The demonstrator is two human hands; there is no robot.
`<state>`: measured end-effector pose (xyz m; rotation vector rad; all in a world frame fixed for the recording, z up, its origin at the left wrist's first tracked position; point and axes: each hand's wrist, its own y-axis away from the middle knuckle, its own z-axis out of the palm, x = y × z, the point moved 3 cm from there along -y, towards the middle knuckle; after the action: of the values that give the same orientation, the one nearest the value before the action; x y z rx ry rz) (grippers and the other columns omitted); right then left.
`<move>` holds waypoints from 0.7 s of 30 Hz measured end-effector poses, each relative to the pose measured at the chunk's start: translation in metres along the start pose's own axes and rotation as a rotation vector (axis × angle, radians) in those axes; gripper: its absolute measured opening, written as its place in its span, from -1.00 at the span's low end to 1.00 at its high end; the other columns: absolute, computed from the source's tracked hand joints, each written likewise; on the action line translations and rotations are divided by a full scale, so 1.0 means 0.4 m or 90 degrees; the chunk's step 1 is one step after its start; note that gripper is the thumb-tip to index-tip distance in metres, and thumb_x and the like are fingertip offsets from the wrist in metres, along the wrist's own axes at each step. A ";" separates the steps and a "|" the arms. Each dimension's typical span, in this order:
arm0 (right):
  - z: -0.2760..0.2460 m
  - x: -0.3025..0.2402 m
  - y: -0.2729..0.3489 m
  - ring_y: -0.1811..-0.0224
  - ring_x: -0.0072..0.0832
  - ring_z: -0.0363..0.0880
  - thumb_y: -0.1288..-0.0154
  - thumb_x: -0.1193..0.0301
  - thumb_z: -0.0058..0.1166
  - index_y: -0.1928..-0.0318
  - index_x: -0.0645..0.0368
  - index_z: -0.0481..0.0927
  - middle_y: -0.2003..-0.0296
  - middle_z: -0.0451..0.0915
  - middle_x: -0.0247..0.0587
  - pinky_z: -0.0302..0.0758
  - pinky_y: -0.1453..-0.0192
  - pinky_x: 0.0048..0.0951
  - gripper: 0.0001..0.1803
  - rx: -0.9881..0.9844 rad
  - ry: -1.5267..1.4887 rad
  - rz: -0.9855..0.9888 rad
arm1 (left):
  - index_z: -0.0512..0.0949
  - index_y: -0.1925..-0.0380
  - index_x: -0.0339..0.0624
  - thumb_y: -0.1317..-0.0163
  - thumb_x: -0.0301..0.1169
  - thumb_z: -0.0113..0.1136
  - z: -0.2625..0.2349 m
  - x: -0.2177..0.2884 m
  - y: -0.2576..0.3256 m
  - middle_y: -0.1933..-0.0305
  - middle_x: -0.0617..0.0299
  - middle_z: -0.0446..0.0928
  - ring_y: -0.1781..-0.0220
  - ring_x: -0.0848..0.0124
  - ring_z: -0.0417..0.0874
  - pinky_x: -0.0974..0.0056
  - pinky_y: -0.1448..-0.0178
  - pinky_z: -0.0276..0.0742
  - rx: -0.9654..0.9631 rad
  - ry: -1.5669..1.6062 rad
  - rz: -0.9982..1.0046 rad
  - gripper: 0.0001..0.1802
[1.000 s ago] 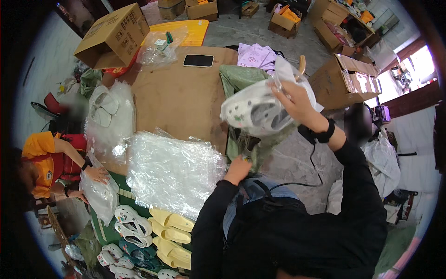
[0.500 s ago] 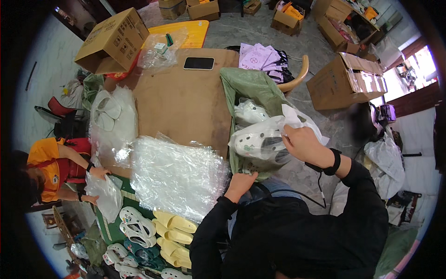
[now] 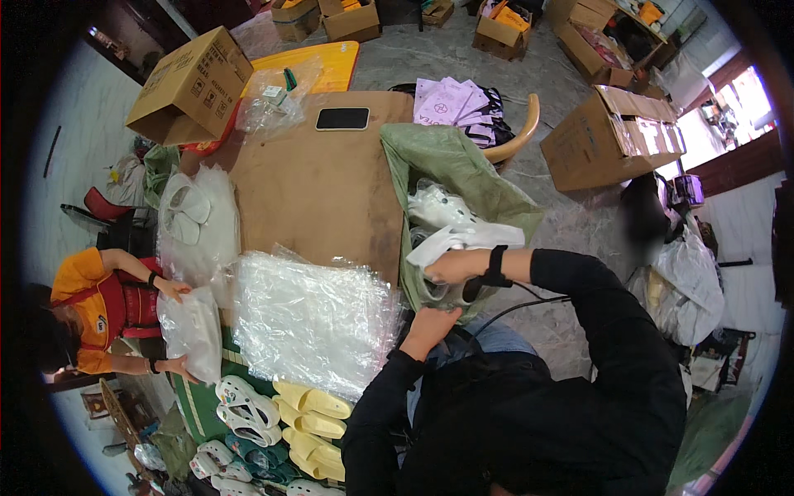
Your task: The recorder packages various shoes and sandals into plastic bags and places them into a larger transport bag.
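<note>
My right hand (image 3: 453, 266) grips a clear plastic bag holding white clog shoes (image 3: 463, 240) and presses it down inside a large green sack (image 3: 451, 169) at the table's right edge. More bagged white shoes (image 3: 438, 207) lie in the sack. My left hand (image 3: 428, 324) holds the sack's near rim, fingers closed on the fabric. A pile of empty clear plastic bags (image 3: 310, 318) lies on the brown table (image 3: 318, 182) to the left of my hands.
A person in an orange top (image 3: 91, 302) at the left holds a bagged pair of shoes (image 3: 194, 331). Yellow and white loose shoes (image 3: 281, 413) lie below the table. A black phone (image 3: 342, 119) rests at the far end. Cardboard boxes (image 3: 612, 136) stand around.
My right hand has lowered the bagged white shoes from up in the air down into the green sack. My left hand stayed at the sack's rim.
</note>
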<state>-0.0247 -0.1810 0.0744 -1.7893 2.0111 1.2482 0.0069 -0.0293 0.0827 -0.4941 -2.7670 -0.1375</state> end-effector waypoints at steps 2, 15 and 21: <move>0.067 0.035 -0.024 0.27 -0.10 0.52 -0.08 0.38 -0.02 0.21 0.11 0.47 0.44 0.52 0.05 0.38 0.27 -0.15 -0.78 0.036 0.029 0.033 | 0.47 0.27 0.05 -0.06 -0.39 -0.06 0.000 0.005 0.001 0.75 0.24 0.45 0.66 0.29 0.56 0.22 0.61 0.40 -0.015 0.004 0.011 -0.79; -0.503 0.236 -0.062 0.40 -0.11 0.58 -0.18 -0.04 -0.16 0.45 0.35 0.59 0.45 0.58 0.09 0.46 0.26 -0.16 -0.39 0.456 -0.040 0.291 | 0.46 0.18 -0.07 0.00 -0.40 0.02 0.022 -0.023 0.025 0.57 0.16 0.53 0.45 0.19 0.58 0.16 0.34 0.43 -0.081 0.067 -0.148 -0.69; -0.542 0.558 -0.144 -0.25 -0.11 0.20 -0.26 -0.16 -0.55 -0.19 0.14 0.29 -0.21 0.24 -0.03 0.04 -0.26 0.03 -0.25 0.235 -0.131 0.675 | 0.60 0.37 -0.19 -0.16 0.09 -0.10 -0.048 -0.048 0.091 0.13 -0.01 0.48 -0.14 0.11 0.30 -0.09 -0.27 0.00 0.103 0.066 -0.326 -0.45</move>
<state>0.0513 -0.4870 0.0464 -0.3398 2.8738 1.0359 0.0423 -0.0044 0.0960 0.2611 -2.7086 -0.0538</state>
